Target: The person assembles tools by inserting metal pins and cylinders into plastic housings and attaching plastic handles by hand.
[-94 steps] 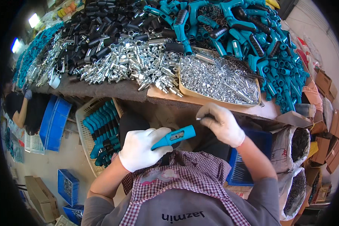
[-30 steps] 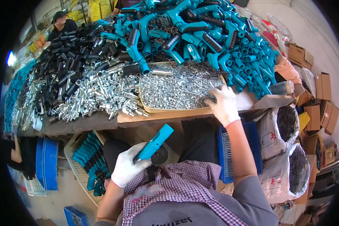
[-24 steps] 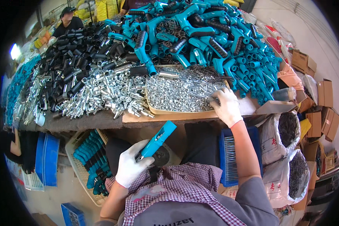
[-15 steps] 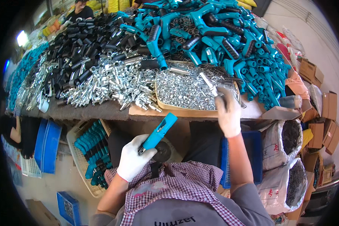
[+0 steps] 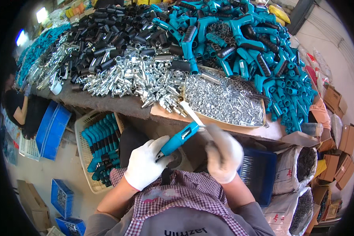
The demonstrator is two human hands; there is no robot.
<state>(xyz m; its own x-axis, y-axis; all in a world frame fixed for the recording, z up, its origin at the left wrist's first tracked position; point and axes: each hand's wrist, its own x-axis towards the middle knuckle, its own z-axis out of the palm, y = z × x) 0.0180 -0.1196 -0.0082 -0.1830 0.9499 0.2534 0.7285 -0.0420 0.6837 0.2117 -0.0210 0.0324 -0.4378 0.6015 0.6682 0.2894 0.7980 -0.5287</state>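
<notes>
Teal tube [image 5: 179, 139]: in your left hand [image 5: 147, 163], far end poking up and right past your thumb, slotted side showing.
Left glove: fingers and thumb wrapped around the tube's near end, snug grip.
Pale stick [image 5: 190, 113]: slants across just by the tube's far end, lower tip running toward your right fingertips.
Right glove: your right hand [image 5: 224, 155] is right beside that far end, curled and pretty smeared by motion, so I can't tell whether it's pinching the stick.
Cream basket [image 5: 82, 157]: left of your left wrist, below the bench, packed with teal handles [image 5: 98, 135].
Elbow room: both hands sit in the gap between the bench edge and your checked apron [image 5: 185, 196], tube end near the edge.
Blue bin [image 5: 265, 169]: just right of your right hand, thin silver rods inside, so that side's tighter.
Bench: dark cloth [image 5: 110, 97] along the front; left to right you've got black sleeves [image 5: 110, 39], silver fittings [image 5: 141, 78], a tan tray [image 5: 224, 122] of little metal bits, then a heap of teal bodies [image 5: 244, 51].
Room: someone in a dark top [image 5: 15, 106] far left, blue crate [image 5: 53, 129] next to them; white sacks [image 5: 281, 173] and cardboard boxes [image 5: 330, 165] off right.
</notes>
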